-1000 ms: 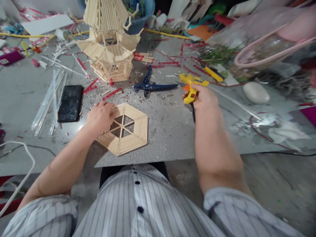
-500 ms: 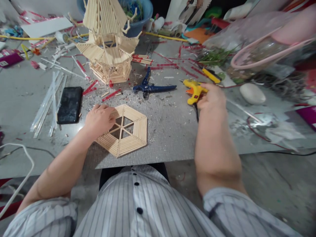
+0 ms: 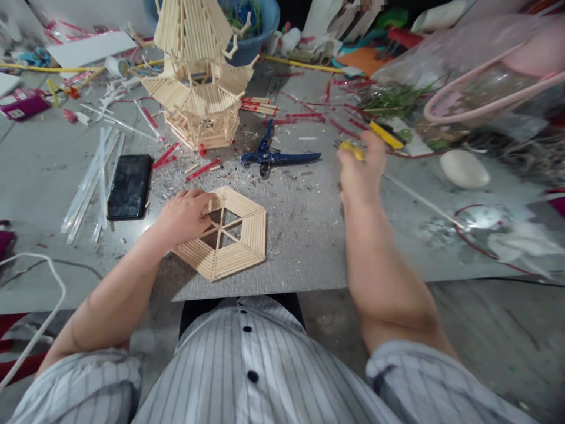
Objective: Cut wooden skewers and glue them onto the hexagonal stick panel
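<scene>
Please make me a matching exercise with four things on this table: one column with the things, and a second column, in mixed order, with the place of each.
Things:
1. hexagonal stick panel
2. black phone
3. blue cutters
4. yellow glue gun

Places:
a. mostly hidden by the right hand
b. beside the clear rods
c. partly under the left hand
d. between the stick pagoda and the right hand

Pairs: 1-c, 2-b, 3-d, 4-a.
</scene>
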Available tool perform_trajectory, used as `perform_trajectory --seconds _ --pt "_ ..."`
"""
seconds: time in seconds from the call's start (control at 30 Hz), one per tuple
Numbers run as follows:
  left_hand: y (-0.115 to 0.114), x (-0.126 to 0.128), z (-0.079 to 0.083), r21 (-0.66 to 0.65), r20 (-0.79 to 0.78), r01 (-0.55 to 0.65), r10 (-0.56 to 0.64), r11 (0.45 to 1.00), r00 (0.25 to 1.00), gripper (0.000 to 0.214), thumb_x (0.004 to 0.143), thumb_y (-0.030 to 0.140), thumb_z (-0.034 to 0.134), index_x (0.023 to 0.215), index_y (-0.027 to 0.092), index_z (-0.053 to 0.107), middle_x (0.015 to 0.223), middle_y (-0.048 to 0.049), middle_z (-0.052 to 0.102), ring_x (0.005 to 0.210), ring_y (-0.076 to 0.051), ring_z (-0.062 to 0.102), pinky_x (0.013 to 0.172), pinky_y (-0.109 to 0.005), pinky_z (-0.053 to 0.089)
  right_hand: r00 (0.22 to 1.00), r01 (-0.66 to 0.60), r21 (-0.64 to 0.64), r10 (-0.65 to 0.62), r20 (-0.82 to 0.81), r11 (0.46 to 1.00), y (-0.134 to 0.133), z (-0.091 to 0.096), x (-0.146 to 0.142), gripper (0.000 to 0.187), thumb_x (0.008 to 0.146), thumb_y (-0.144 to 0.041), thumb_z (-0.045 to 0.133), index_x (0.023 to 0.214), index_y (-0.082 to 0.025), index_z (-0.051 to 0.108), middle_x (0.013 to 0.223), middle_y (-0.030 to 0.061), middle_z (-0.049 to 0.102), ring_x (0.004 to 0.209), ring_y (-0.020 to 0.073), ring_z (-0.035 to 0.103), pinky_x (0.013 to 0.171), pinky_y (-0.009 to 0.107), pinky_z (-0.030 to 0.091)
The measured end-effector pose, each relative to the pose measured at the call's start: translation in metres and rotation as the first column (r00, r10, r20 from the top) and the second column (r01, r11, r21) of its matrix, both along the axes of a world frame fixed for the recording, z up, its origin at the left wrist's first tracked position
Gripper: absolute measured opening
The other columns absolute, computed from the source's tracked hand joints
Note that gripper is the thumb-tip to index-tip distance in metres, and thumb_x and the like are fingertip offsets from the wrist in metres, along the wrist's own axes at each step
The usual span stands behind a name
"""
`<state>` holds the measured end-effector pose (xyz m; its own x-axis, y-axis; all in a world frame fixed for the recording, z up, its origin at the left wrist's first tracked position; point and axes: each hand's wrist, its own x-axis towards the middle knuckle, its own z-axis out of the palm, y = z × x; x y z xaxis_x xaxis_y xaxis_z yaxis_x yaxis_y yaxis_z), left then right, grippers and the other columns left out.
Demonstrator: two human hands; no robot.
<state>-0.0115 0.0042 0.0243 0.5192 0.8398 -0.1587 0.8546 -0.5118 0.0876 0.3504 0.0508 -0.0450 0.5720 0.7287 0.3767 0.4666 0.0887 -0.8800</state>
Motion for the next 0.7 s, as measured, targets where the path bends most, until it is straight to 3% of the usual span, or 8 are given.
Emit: perform_trajectory --seconds 0.03,0.1,0.2,0.27,0.5,0.6,0.7 --pt "0.0 -0.001 -0.001 -0.005 0.003 0.013 -0.013 1.0 1.0 0.05 0.082 0.026 0.045 0.131 0.02 0.051 0.133 -0.0097 0.056 0.117 -0.027 0.054 0.101 -0.041 0.042 0.998 -0.009 0.016 0.008 0.065 1.0 -0.006 0.005 -0.015 0.021 0.075 -0.02 0.058 0.096 -0.02 0.058 0.107 0.008 0.062 0.105 0.0207 0.057 0.092 0.038 0.042" --pt "0.0 -0.001 -0.002 -0.003 0.001 0.046 -0.046 0.999 0.999 0.052 0.081 0.023 0.046 0.133 0.021 0.05 0.137 -0.0109 0.053 0.119 -0.028 0.053 0.102 -0.043 0.041 0.961 -0.191 -0.087 0.204 0.184 0.978 -0.018 0.012 -0.046 0.014 0.077 -0.021 0.058 0.089 -0.023 0.064 0.092 0.0041 0.067 0.089 0.0202 0.063 0.085 0.038 0.046" --pt "-0.001 0.0 -0.004 0.004 0.012 0.099 -0.099 0.995 0.995 0.055 0.081 0.022 0.047 0.136 0.02 0.048 0.142 -0.0135 0.046 0.125 -0.03 0.049 0.103 -0.045 0.04 0.824 -0.39 -0.265 0.462 0.327 0.882 -0.032 0.018 -0.076 0.006 0.075 -0.022 0.062 0.079 -0.024 0.066 0.085 0.0049 0.069 0.086 0.0226 0.064 0.084 0.04 0.047" --pt "-0.002 0.001 -0.003 0.027 0.014 0.128 -0.128 0.991 0.992 0.054 0.081 0.02 0.048 0.135 0.021 0.05 0.145 -0.0142 0.043 0.127 -0.031 0.047 0.104 -0.046 0.039 0.752 -0.46 -0.335 0.561 0.346 0.822 -0.035 0.018 -0.082 0.007 0.078 -0.024 0.06 0.079 -0.024 0.067 0.087 0.0062 0.07 0.085 0.0237 0.064 0.082 0.041 0.048" --pt "-0.002 0.002 0.005 0.195 -0.069 0.285 -0.277 0.938 0.958 0.029 0.084 0.024 0.053 0.106 0.028 0.071 0.13 -0.0095 0.055 0.119 -0.031 0.047 0.095 -0.045 0.04 0.733 -0.467 -0.359 0.581 0.354 0.808 -0.032 0.011 -0.074 0.009 0.08 -0.027 0.059 0.082 -0.025 0.067 0.088 0.0063 0.071 0.084 0.0235 0.065 0.08 0.041 0.048" --pt "-0.003 0.004 0.005 0.174 -0.111 0.346 -0.331 0.922 0.937 0.024 0.087 0.023 0.05 0.092 0.024 0.073 0.122 -0.0076 0.06 0.113 -0.028 0.051 0.092 -0.042 0.042 0.714 -0.477 -0.37 0.597 0.365 0.797 -0.033 0.013 -0.076 0.012 0.081 -0.028 0.057 0.084 -0.023 0.068 0.091 0.0077 0.072 0.086 0.0241 0.065 0.08 0.041 0.049" --pt "-0.005 0.006 0.004 0.136 -0.15 0.332 -0.312 0.933 0.938 0.023 0.088 0.023 0.048 0.091 0.021 0.071 0.119 -0.007 0.062 0.106 -0.026 0.056 0.088 -0.039 0.045 0.72 -0.459 -0.383 0.589 0.367 0.801 -0.033 0.015 -0.076 0.015 0.081 -0.028 0.056 0.086 -0.022 0.069 0.092 0.0081 0.073 0.087 0.0243 0.066 0.081 0.041 0.049"
